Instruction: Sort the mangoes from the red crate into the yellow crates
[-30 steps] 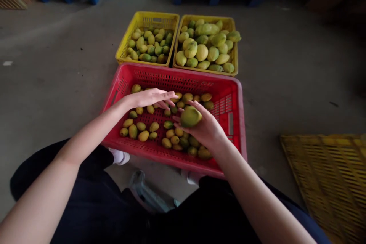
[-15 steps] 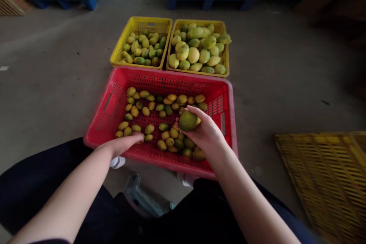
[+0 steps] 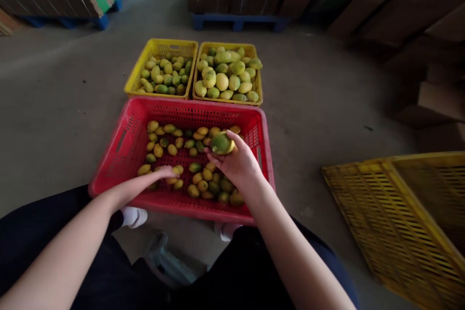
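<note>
Green-yellow fruit [image 3: 222,143] sits, in the head view, in the right hand [image 3: 238,164], above the right half of the red crate [image 3: 105,174]; the thumb and fingers curve loosely around it, the palm partly open. To the left, the left hand [image 3: 167,172] reaches down beside small yellow fruits [image 3: 178,184] near the crate's near side; its fingertips are hidden, so whether it grips one I cannot tell. Handling fruit one by one looks like the step in hand; moving the held piece would call for a firmer, gentle closing of the fingers.
</note>
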Tool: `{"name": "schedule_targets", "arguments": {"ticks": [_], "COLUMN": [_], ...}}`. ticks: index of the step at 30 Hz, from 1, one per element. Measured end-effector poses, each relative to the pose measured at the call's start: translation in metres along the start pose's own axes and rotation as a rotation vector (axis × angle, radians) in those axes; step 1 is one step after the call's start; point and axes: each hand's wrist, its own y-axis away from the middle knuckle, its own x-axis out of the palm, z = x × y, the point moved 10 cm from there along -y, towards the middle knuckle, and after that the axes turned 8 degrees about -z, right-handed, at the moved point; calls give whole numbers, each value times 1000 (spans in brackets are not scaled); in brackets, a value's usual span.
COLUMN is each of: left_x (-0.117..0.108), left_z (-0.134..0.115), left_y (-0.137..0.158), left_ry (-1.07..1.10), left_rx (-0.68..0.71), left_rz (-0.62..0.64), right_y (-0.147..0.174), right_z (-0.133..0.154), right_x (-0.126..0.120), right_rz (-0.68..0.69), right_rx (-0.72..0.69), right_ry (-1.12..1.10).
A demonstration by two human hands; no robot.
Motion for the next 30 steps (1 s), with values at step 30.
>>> {"name": "schedule_targets", "arguments": {"ticks": [30], "left_x": [-58], "left_z": [-175], "left_y": [248], "left_ry": [-299], "left_rx": [1571], "left_rz": [-464], "right_y": [127], "right_z": [15], "right_x": [75], "right_rz": [73], "right_rx": [-1836], "right_ry": [970]}}
